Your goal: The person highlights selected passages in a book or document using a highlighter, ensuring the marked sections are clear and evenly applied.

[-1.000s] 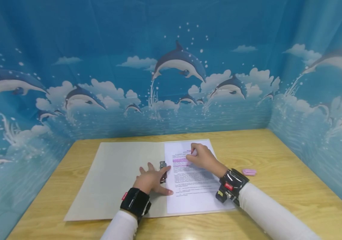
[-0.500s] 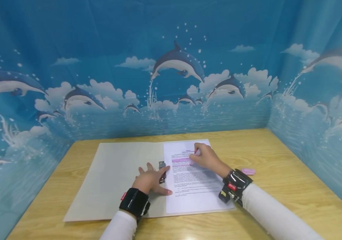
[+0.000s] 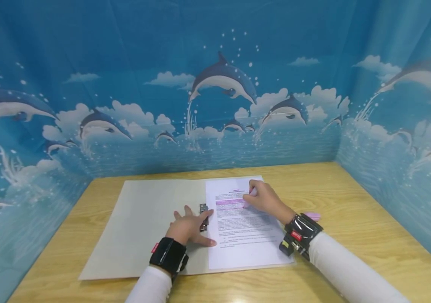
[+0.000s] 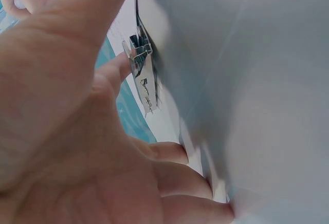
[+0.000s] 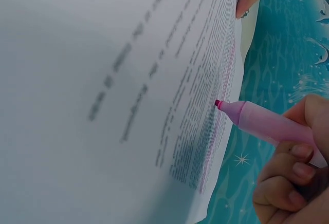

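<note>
Left of the white rectangular printed paper sheet [image 3: 251,257], the person's bare left grip [image 3: 186,227] lies with fingers spread, its thumb and index fingertips at the sheet's left edge. The bare right grip [image 3: 265,198] sits across the sheet's far right edge, fingers curled round a pale pink plastic highlighter [image 5: 264,123]. Black wristbands [image 3: 169,254] circle both wrists [image 3: 286,213]; white-sleeved forearms [image 3: 351,267] slant in from the sheet's near left and near right.

Wood-grain table [image 3: 370,235], open folder [image 3: 136,227], pink cap [image 3: 313,216]
</note>
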Tool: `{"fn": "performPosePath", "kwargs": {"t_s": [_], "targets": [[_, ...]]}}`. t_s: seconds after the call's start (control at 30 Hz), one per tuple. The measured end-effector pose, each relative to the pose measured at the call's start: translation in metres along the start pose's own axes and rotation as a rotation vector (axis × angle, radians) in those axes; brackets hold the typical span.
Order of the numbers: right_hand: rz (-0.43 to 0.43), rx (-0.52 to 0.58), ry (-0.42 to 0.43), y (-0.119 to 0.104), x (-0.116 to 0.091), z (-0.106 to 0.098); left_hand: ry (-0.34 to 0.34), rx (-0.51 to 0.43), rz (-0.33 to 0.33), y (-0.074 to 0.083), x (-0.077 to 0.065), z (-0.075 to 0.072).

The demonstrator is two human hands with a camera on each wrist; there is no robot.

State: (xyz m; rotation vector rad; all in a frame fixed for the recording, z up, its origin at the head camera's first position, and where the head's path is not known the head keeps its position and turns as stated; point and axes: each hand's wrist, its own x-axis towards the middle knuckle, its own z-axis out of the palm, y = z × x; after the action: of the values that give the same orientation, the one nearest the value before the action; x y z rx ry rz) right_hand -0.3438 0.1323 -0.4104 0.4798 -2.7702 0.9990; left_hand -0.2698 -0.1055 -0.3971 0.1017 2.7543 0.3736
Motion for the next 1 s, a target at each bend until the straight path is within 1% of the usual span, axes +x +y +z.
{"fn": "performPosePath", "kwargs": {"t_s": [0.2, 0.4, 0.63, 0.73, 1.0], "targets": [[0.006, 0.009, -0.004, 0.002, -0.002, -0.002, -0.004, -0.006, -0.002, -0.001, 0.002, 0.002], [0.001, -0.015, 0.010, 0.003, -0.004, -0.006, -0.006, -0.005, -0.004, -0.002, 0.004, 0.003], [0.006, -0.036, 0.023, 0.009, -0.006, -0.010, -0.001, -0.009, -0.001, -0.002, 0.002, 0.002], [0.016, -0.026, 0.023, 0.011, -0.007, -0.012, 0.000, -0.012, 0.000, -0.002, 0.001, 0.001], [0.040, -0.023, 0.021, 0.019, -0.010, -0.018, -0.022, -0.002, -0.019, 0.000, 0.003, 0.001]]}}
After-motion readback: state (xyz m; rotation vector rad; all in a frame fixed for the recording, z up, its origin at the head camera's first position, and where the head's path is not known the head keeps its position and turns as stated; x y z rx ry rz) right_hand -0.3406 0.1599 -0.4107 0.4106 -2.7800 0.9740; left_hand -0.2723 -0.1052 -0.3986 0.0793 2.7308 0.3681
